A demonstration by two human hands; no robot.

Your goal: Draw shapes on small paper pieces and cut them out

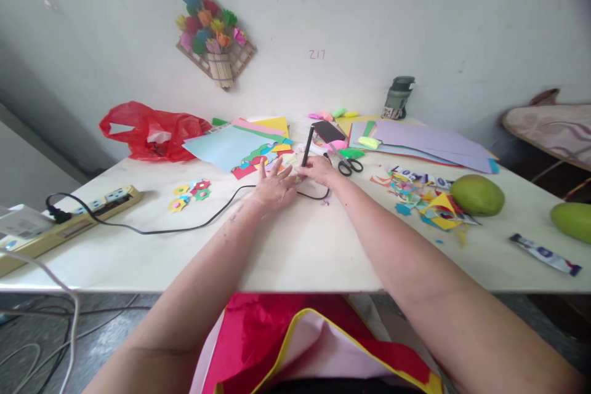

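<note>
My right hand (319, 171) grips a black pen (308, 144) that stands almost upright, its top pointing away from me. Beside it my left hand (276, 189) lies palm down on the white table, fingers apart; whatever is under its fingertips is hidden. Just beyond the left hand is a pile of cut paper shapes (263, 157) in several colours. To the right of my right hand lie scissors (349, 166) with black handles. A black cable (212, 220) runs under or behind both hands. Small paper flowers (189, 195) rest to the left.
A red plastic bag (150, 132) and a power strip (106, 204) are on the left. Coloured sheets (425, 138), a phone (329, 131) and a bottle (398, 98) stand or lie at the back. On the right are paper scraps (415, 194), green fruit (478, 195) and a tube (545, 254).
</note>
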